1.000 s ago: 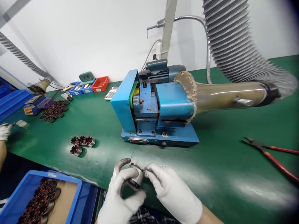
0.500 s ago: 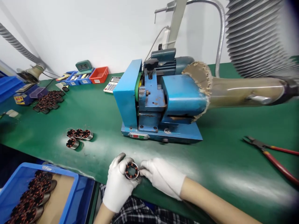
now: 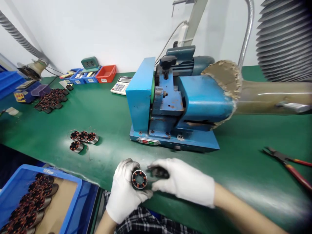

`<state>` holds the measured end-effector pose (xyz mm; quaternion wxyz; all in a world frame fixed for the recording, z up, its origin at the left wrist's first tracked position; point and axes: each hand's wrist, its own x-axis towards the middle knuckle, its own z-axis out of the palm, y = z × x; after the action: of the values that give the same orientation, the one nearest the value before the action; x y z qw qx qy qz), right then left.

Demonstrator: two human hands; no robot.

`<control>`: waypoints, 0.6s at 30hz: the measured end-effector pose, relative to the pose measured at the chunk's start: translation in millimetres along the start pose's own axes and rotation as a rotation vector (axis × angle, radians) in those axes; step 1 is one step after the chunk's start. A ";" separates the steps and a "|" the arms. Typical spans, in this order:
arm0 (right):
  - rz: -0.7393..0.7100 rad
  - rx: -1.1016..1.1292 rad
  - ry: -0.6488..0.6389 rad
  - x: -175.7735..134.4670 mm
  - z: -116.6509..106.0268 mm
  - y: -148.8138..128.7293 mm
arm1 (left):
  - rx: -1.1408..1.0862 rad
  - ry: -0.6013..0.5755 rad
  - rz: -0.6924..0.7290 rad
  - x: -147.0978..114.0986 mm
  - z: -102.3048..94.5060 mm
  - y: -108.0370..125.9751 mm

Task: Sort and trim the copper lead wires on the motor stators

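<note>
My left hand (image 3: 125, 190), in a white glove with darkened fingertips, is closed around a motor stator (image 3: 139, 179). This stator is a silvery metal ring with copper windings inside, its round opening turned up towards me. Just right of it is my right hand (image 3: 179, 180), also gloved. Its thumb and fingers stand apart, the finger pads look black with dirt, and I see nothing held between them. Further left on the green table (image 3: 109, 120) rests a small group of similar stators (image 3: 83, 136), with thin wire ends sticking out.
A blue belt machine (image 3: 168, 110) stands just beyond my hands. Red-handled pliers (image 3: 284, 159) lie at right. A blue tray (image 3: 78, 185) of stators is at lower left. Farther back are a dark stator pile (image 3: 52, 100), a calculator (image 3: 121, 86) and a red bin (image 3: 106, 74).
My right hand has opened and drawn slightly right, off the stator's edge where its fingers were pinched. The stator stays in my left hand. The whole view has shifted a little.
</note>
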<state>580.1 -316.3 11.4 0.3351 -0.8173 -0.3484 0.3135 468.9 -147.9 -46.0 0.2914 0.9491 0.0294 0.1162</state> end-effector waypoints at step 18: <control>-0.221 -0.241 0.019 -3.2 28.7 6.3 | -0.084 -0.108 0.034 0.1 -9.2 1.9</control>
<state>559.1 -312.7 -9.2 0.2702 -0.8114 -0.4679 0.2229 466.8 -144.4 -37.6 0.3303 0.9412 -0.0075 0.0707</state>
